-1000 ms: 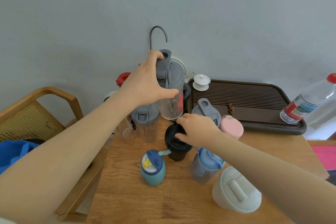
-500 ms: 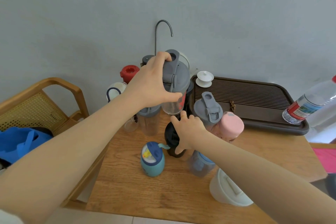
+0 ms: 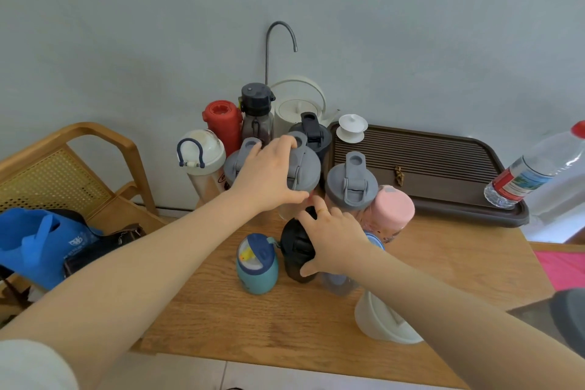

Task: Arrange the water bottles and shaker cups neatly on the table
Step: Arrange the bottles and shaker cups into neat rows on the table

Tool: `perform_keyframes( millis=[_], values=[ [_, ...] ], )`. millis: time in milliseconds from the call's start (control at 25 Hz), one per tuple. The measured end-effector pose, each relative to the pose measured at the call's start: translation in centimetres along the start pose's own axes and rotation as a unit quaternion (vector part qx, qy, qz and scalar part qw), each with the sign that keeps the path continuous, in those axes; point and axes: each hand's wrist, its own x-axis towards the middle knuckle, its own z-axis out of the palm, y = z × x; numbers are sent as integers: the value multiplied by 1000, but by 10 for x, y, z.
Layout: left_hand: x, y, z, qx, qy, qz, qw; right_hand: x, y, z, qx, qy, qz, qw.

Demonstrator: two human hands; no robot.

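A plain grey-blue wall backs a small wooden bench [image 3: 285, 320] crowded at its far edge with drinkware. The grey-lidded shaker cup [image 3: 303, 171] is held from above by the left hand [image 3: 268, 177], fingers curled round the lid rim and thumb under its near edge; it sits in the middle of the cluster, touching or nearly touching its neighbours, and whether its base rests on the bench cannot be seen. Just in front, the black bottle [image 3: 296, 250] is gripped at the cap by the right hand [image 3: 332, 242], fingers wrapped over the top. A second grey-lidded shaker [image 3: 351, 182] and a pink bottle [image 3: 391, 210] stand just to the right; a teal bottle [image 3: 257, 263] stands beside the black one on the left. Risk is judged to lie in the crowding: either held vessel could knock a neighbour over and set off a chain of tipping, and a lid-only hold could slip or pop a cap loose. The white cup [image 3: 384, 321] near the front edge could be swept off by the right forearm. A clear water bottle [image 3: 535, 172] leans on the brown tea tray [image 3: 443, 168] and could roll. Its red and blue label is too blurred to read; a white crest on the blue bag [image 3: 34, 244] at the left is likewise illegible.
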Motion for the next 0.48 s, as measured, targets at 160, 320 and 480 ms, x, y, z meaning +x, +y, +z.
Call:
perform_keyframes(
  millis=[160, 320, 480],
  values=[
    [8, -4, 24, 70, -34, 10, 997, -9, 30, -29, 137, 154, -19, 978],
    [18, 0, 41, 84, -25, 18, 996, 6, 83, -47, 188, 200, 58, 960],
    [21, -14, 42, 115, -64, 47, 990, 26, 93, -24, 150, 59, 94, 982]
  ],
)
